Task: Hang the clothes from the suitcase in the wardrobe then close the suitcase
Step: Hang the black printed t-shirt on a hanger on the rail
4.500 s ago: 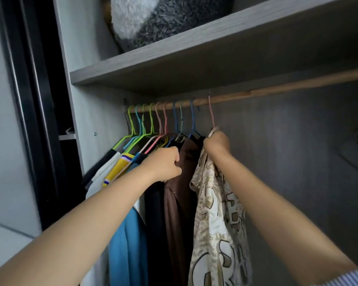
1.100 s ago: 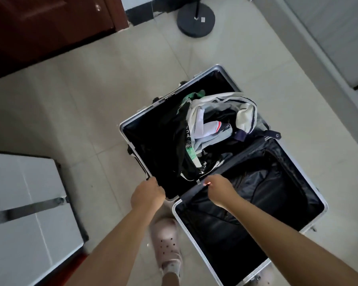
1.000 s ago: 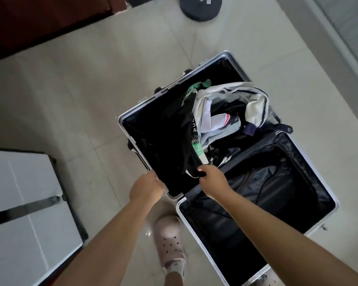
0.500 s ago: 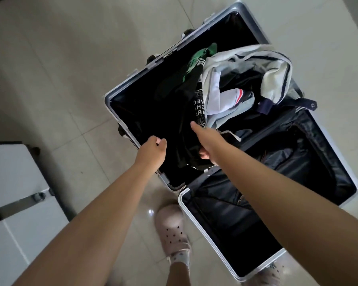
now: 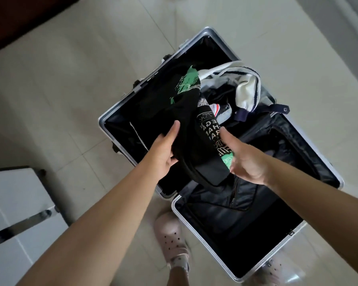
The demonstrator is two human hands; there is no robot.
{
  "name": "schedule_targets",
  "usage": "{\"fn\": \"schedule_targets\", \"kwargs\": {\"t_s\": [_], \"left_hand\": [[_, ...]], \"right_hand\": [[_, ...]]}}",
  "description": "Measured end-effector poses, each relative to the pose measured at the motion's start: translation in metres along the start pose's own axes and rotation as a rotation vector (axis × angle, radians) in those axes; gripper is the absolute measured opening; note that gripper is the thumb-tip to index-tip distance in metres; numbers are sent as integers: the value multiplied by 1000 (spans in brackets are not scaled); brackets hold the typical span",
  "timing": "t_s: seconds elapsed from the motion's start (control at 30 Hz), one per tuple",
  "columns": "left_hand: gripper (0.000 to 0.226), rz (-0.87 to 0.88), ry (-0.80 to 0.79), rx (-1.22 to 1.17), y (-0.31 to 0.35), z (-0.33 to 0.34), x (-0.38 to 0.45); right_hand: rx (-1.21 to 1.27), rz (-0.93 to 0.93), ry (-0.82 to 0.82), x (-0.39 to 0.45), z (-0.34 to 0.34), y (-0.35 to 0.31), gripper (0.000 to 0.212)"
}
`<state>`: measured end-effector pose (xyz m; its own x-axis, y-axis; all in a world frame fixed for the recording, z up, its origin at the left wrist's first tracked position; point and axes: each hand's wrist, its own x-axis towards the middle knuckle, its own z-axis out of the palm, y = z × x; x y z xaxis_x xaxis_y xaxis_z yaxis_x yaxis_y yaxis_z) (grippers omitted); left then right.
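Gripping a black T-shirt (image 5: 186, 129) from both sides — left hand (image 5: 163, 153) has its thumb laid on top of the cloth and fingers curled under the fold, right hand (image 5: 244, 159) clamps the other edge, thumb up over the white lettering, fingers tucked beneath by the green patch. Shirt sits bunched between the hands, held over the hinge of the open suitcase (image 5: 103, 120), with its far end trailing into the left half.

Handling guess: light, limp knit cotton, no stiffness, will sag and drape wherever it is not supported; not slippery, not fragile. Printed green and white graphics probably a bit rubbery. Best hold looks like the shoulders or collar so it opens flat for a hanger — the ribbed collar band seems to be the thick dark curve nearest the camera.

Behind it, more clothes (image 5: 246, 89) are heaped in the same half: cream knit with navy trim, grey and white pieces, soft and crumpled. Suitcase is hard-shelled, silver metal frame, black fabric lining; right half holds only its lining. Glossy beige floor tiles (image 5: 70, 79) all around.
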<state>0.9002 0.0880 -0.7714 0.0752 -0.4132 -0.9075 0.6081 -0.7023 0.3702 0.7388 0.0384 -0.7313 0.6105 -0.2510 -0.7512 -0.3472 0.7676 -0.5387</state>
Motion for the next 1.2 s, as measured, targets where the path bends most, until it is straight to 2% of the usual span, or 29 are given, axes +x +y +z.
{"fn": "schedule_targets", "kwargs": {"t_s": [0.03,0.1,0.13,0.17,0.2,0.27,0.3,0.33,0.37,0.43,0.5,0.53,0.6,0.67,0.73,0.87,0.93,1.03,1.1,1.2], "left_hand": [[59,-27,41,-12,0,8,-5],[54,-24,143,-44,-2,20,-15],[48,-4,192,-36,-4,25,-22],[47,22,224,-35,-4,27,-29],[47,50,242,-42,-4,29,-39],[46,102,235,-73,-5,31,-54],[44,124,226,-76,-4,33,-62],[41,144,207,-71,-1,35,-71],[40,166,194,-70,3,41,-86],[39,206,141,-68,8,47,-106],[43,244,123,-71,16,56,-129],[45,262,126,-54,21,64,-145],[49,316,139,-28,31,80,-178],[51,358,150,17,41,99,-212],[52,406,173,82,53,124,-255],[51,475,87,52,73,167,-336],[44,495,18,8,79,185,-377],[41,562,-46,-9,86,206,-428],[40,598,-84,-2,88,216,-456],[33,666,-111,72,96,237,-498]], "right_hand": [[2,24,-82,-5,2,0,61],[49,55,-194,-12,4,7,104],[60,89,-207,-19,5,9,118],[59,114,-172,-27,7,12,121],[-1,83,-134,-38,9,13,114],[-83,36,196,-58,4,7,108],[-129,9,272,-69,6,4,106],[-166,20,246,-77,1,11,103],[-109,30,104,-94,6,7,93],[107,73,-150,-114,19,-5,46],[226,113,-297,-130,22,-12,83],[223,115,-327,-142,22,-15,94],[209,131,-336,-171,22,-24,101],[125,133,-319,-191,20,-27,97],[30,120,-222,-223,23,-36,79],[-70,76,-15,-278,19,-56,40],[-169,81,101,-305,15,-66,45],[-323,191,133,-344,23,-78,48],[-366,178,173,-365,21,-83,54],[-43,60,310,-395,16,-90,44]]}}
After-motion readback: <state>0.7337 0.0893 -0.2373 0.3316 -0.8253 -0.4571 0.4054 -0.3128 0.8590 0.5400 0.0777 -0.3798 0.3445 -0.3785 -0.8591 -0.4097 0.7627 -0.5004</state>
